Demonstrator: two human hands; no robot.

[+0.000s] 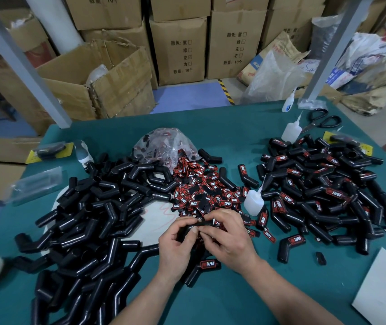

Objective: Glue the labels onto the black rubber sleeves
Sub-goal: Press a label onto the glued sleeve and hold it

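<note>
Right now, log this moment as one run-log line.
left hand: holds sleeve | right hand: pinches same sleeve | glue bottle: stands beside label pile, untouched

On the table [210, 306], bare sleeves [88, 219] are lying heaped at the left and labelled sleeves [328, 195] at the right; between them labels [201, 191] are lying in front of a bag [164, 146]; a glue bottle [253, 200] is standing just right of the labels (a second bottle [291, 131] is standing behind the right heap, scissors [323, 120] beside it); the left hand [178, 240] and right hand [229, 238] are holding one sleeve [202, 223] before the labels.
</note>
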